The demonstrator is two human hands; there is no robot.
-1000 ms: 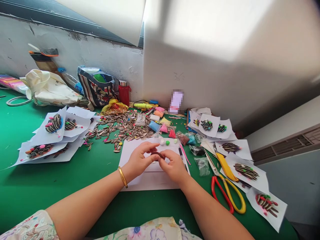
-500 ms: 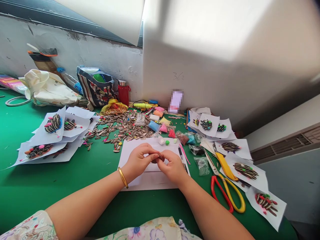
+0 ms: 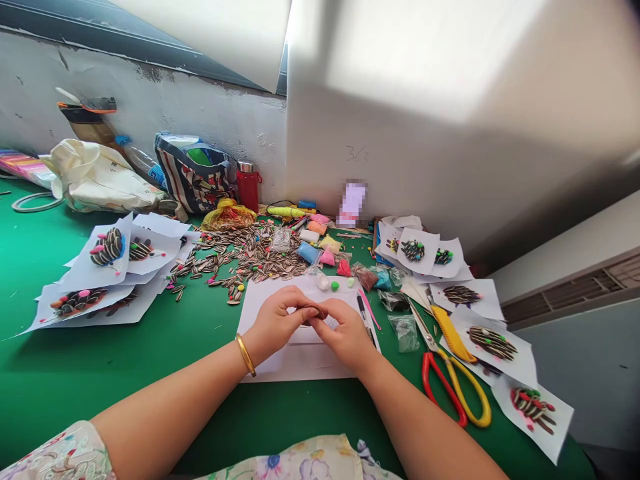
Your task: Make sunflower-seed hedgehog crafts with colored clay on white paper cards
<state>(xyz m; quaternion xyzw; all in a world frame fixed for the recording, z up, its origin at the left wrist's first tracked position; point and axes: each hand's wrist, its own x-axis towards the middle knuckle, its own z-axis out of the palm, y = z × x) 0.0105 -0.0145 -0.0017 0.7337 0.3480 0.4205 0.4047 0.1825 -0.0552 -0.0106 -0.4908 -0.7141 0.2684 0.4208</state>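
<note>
Light: bright, even daylight; source out of frame.
Glare: pale, near-overexposed patch on the upper wall [image 3: 425, 60].
Shadows: soft, beneath the left hand [image 3: 275, 323] and right hand [image 3: 345, 333]; darker band low on the wall's right side.
Distortion: wide-angle bending toward the edges, strongest along the desk [image 3: 100, 393] left edge.
Blur: pixelated patch [image 3: 353, 202] at the desk's far edge; smallest items soft.

A scuffed grey plaster wall [image 3: 150, 110] meets a smooth white wall [image 3: 400, 140] lit by a broad patch of daylight, under what may be a pale window blind [image 3: 200, 33]. A slatted vent [image 3: 565, 293] runs along the right, above the green-topped table [image 3: 125, 387].
</note>
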